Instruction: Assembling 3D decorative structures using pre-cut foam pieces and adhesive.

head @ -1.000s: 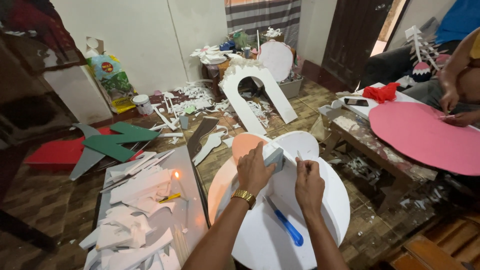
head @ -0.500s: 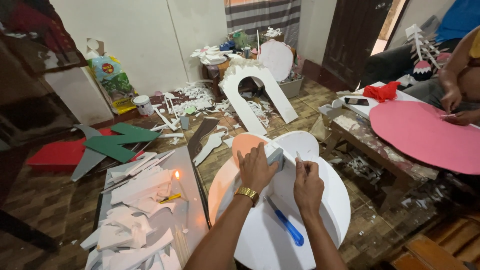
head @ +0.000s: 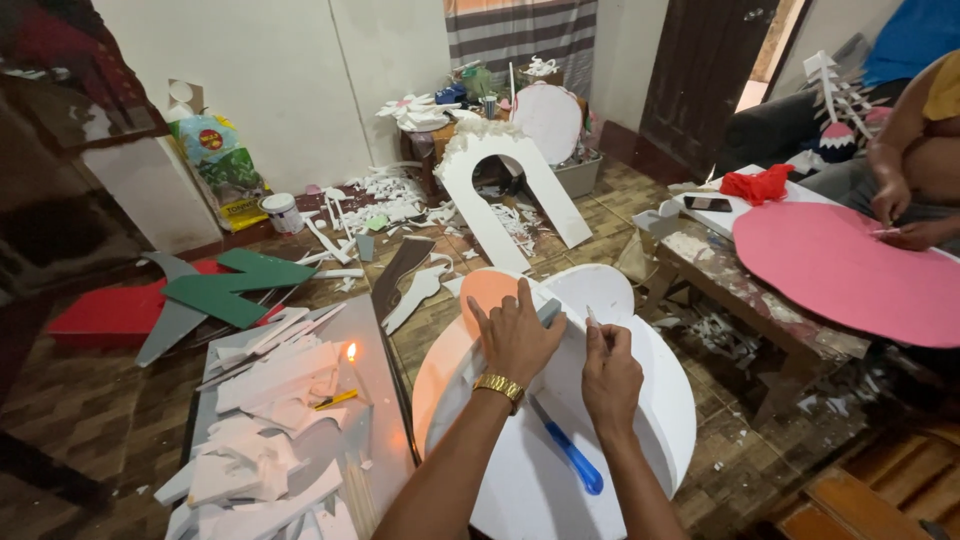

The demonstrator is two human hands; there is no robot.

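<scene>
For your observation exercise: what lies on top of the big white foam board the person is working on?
On the white foam board lie a blue-handled tool, the left hand pressing a grey block, and the right hand. The board beneath both hands is hidden.

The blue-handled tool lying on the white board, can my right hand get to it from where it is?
Probably yes: the blue-handled tool lies uncovered on the white board, just beside the right hand's wrist.

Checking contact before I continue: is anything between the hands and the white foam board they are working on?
Nothing visible. The left hand lies flat on the white foam board and a grey strip. The right hand rests on the board, pinching a thin tool. The blue-handled tool lies between the forearms.
</scene>
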